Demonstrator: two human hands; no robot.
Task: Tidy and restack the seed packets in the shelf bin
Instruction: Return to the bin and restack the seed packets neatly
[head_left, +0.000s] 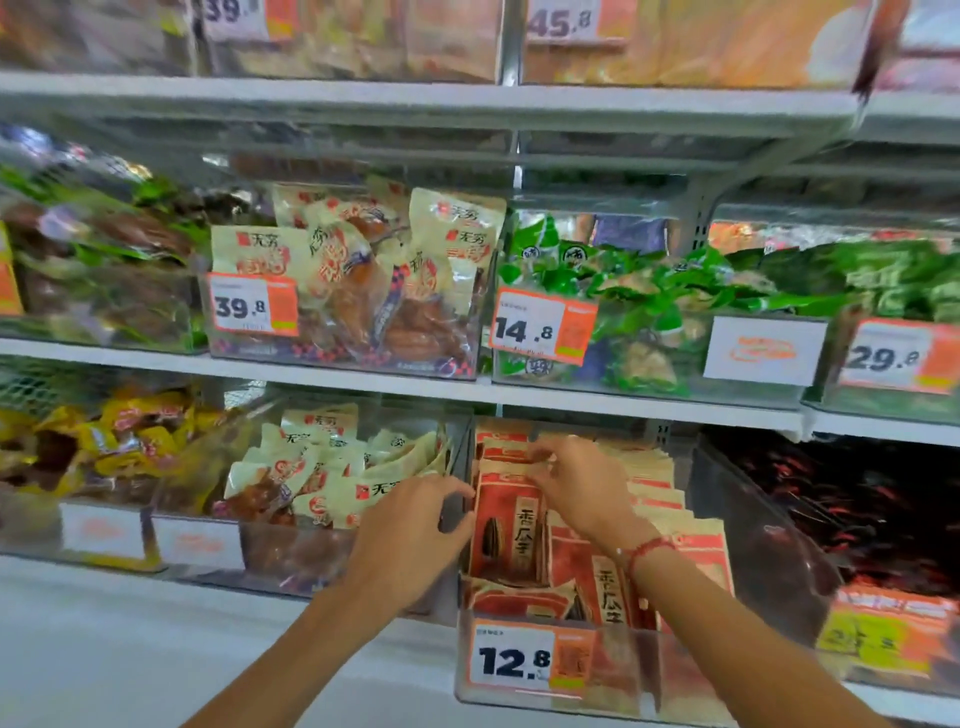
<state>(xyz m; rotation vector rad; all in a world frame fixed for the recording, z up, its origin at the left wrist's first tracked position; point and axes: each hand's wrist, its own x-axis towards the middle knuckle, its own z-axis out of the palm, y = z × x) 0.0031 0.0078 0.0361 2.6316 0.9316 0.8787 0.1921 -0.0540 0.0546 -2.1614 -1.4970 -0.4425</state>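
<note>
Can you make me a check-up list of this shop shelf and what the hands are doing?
Surface: white metal shelf carrying clear plastic bins in rows.
Job's things: red and cream seed packets standing in the clear bin with the 12.8 price tag; some lean unevenly.
Clutter: cream snack packets piled loosely in the neighbouring bin; green packets above.
Grips: left hand at the bin's left wall, fingers curled; right hand pinches the packet tops, red string bracelet on its wrist.
Cables: nothing seen.
Surroundings: orange and white price tags 39.8, 14.8.
</note>
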